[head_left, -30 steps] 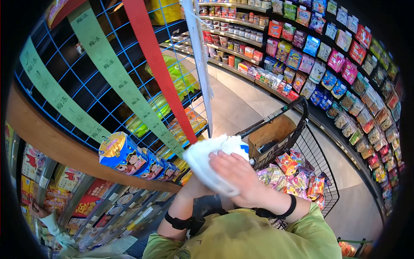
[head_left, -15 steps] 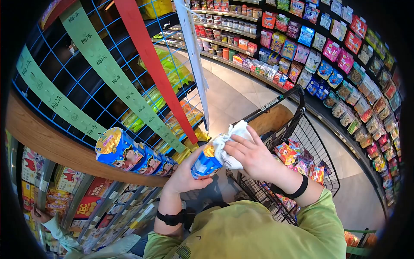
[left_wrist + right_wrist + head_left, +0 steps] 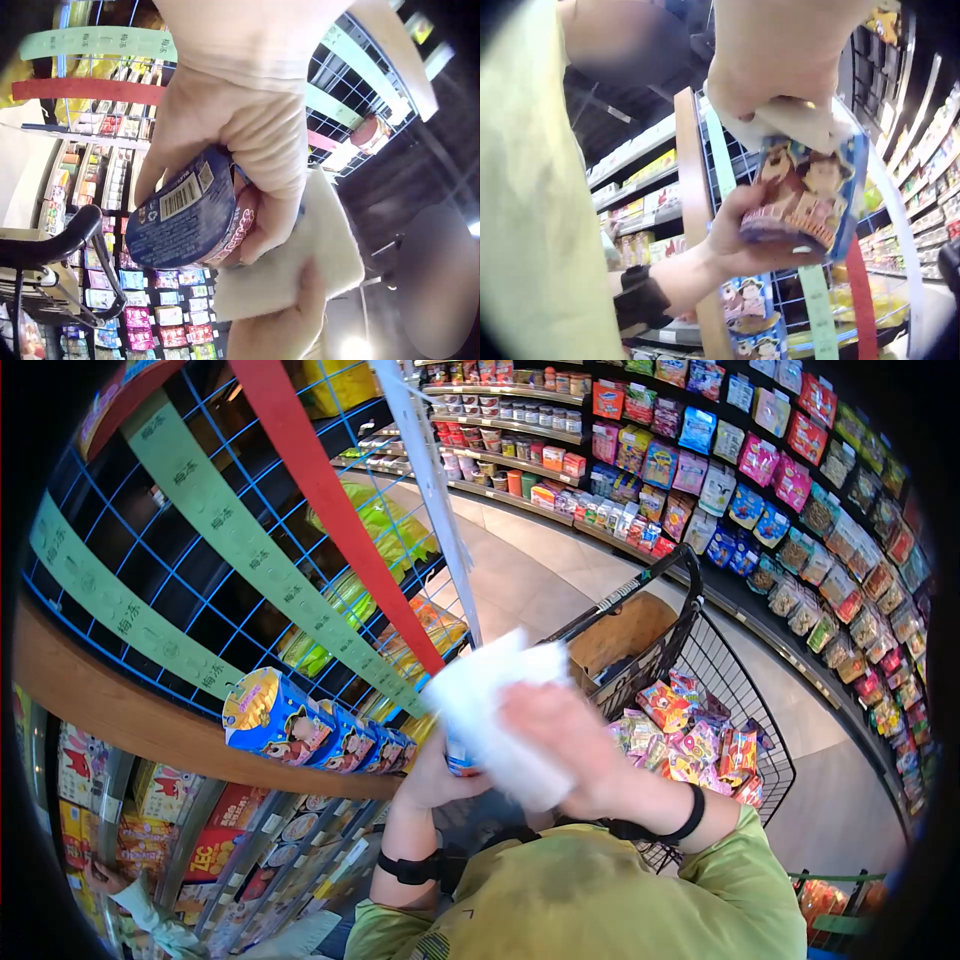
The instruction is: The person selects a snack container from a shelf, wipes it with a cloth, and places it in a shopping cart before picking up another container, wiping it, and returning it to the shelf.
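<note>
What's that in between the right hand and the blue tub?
A white cloth is between the right hand and the top of the blue tub; the right wrist view shows it.

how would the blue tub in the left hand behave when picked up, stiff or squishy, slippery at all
The blue tub is probably fairly stiff: its walls show no clear dent where the left hand grips it. Its smooth-looking printed surface could make it slightly slippery.
</note>
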